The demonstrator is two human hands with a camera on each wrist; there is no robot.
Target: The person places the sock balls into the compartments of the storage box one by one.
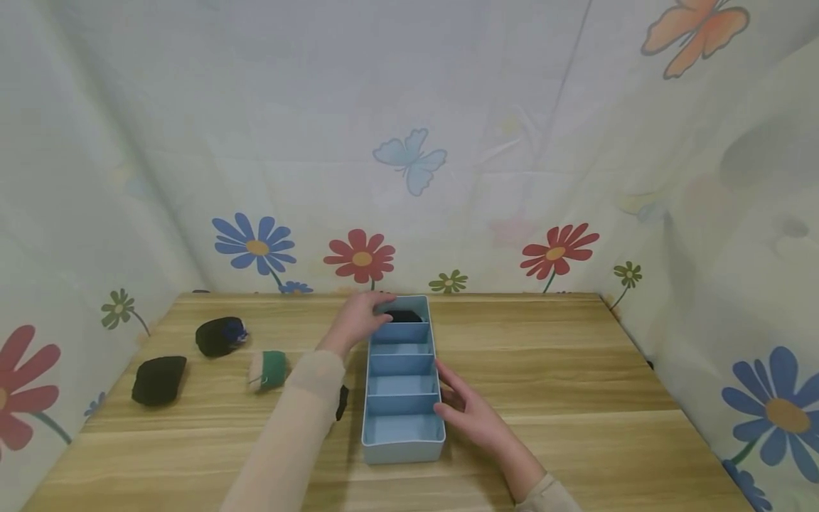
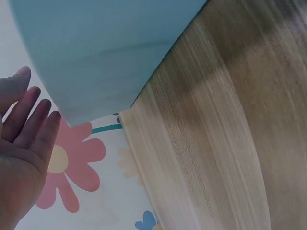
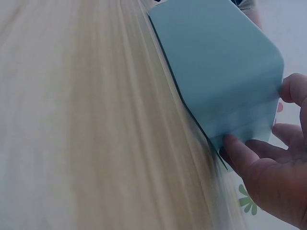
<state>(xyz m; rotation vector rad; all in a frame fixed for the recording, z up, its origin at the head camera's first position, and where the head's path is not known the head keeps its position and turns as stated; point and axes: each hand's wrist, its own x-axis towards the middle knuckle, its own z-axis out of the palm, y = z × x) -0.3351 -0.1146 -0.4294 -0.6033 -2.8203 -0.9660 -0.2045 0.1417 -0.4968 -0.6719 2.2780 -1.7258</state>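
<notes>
A light blue storage box [image 1: 404, 453] with several compartments in a row stands lengthwise on the table. In its farthest compartment lies a black cloth bundle [image 1: 406, 316]; the nearer compartments show bare floors. My left hand [image 1: 355, 321] is over the far left rim, fingertips close beside that bundle, its fingers [image 2: 45, 132] loosely extended in the left wrist view. Along the box's right side, my right hand [image 1: 478, 421] rests with spread fingers against the outer wall. The right wrist view shows fingertips [image 3: 234, 143] touching the blue wall.
Left of the box lie a black bundle [image 1: 160, 380], a black one with blue detail [image 1: 220, 336] and a green-and-beige one [image 1: 267, 370]. Another black piece [image 1: 342, 402] is partly hidden by my left sleeve. A flowered curtain [image 1: 409, 235] hangs behind the wooden table [image 1: 544, 341].
</notes>
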